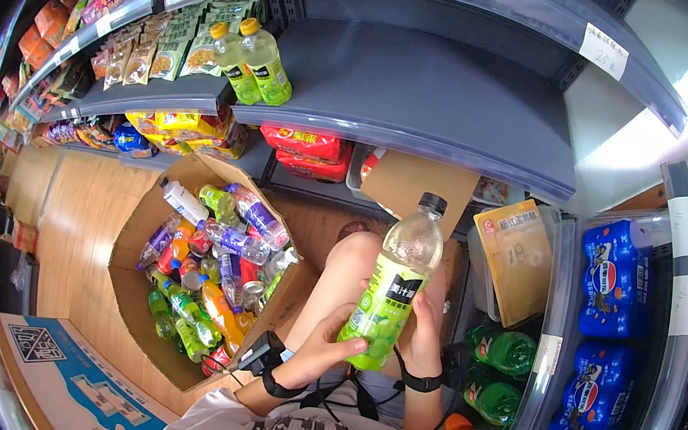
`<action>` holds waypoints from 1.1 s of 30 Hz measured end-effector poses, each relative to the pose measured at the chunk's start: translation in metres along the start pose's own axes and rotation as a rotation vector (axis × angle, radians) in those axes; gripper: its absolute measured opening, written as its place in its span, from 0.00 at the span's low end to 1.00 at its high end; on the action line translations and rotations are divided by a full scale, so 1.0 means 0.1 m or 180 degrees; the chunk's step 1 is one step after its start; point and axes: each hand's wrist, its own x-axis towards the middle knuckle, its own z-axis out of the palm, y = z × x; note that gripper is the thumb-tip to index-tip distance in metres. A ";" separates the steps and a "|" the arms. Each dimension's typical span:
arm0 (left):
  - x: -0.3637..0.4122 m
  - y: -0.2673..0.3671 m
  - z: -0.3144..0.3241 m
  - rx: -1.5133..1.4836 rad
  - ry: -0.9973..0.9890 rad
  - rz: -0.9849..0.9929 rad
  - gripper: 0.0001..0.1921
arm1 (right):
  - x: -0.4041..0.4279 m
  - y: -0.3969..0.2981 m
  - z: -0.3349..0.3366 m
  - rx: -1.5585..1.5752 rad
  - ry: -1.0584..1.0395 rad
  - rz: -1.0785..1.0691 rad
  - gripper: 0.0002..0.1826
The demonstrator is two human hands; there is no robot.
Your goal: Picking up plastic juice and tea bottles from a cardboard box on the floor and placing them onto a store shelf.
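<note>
A clear plastic drink bottle with a green label and black cap (397,282) is held upright, slightly tilted, in front of my lap. My left hand (329,342) grips its lower left side, the thumb across the label. Around its right side is my right hand (424,335), partly hidden behind the bottle. Two similar green-labelled bottles with yellow caps (266,62) stand together at the front left of the dark grey shelf (415,86). Left of my knees, an open cardboard box (135,271) holds a jumble of drink bottles and cans.
Noodle packets (168,55) fill the shelf's left part; red multipacks (306,153) lie below. On the right are a plastic bin with a yellow sign (512,258), large green bottles (499,352) and blue can packs (615,279). A printed board (76,382) lies lower left.
</note>
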 end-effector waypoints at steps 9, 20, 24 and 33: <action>-0.02 0.04 0.01 0.0121 0.0029 0.0045 0.23 | -0.02 0.03 0.02 0.0215 0.0056 0.0125 0.33; -0.04 0.07 0.02 0.0209 0.0189 0.0172 0.21 | -0.16 0.11 0.02 0.0119 0.0302 -0.0072 0.31; -0.05 0.05 0.00 0.0493 0.0259 0.0292 0.22 | -0.20 0.17 0.01 0.0073 0.0324 -0.0010 0.31; -0.06 0.05 -0.01 0.0468 0.0323 0.0376 0.22 | -0.18 0.19 0.02 -0.0037 0.0339 -0.0041 0.29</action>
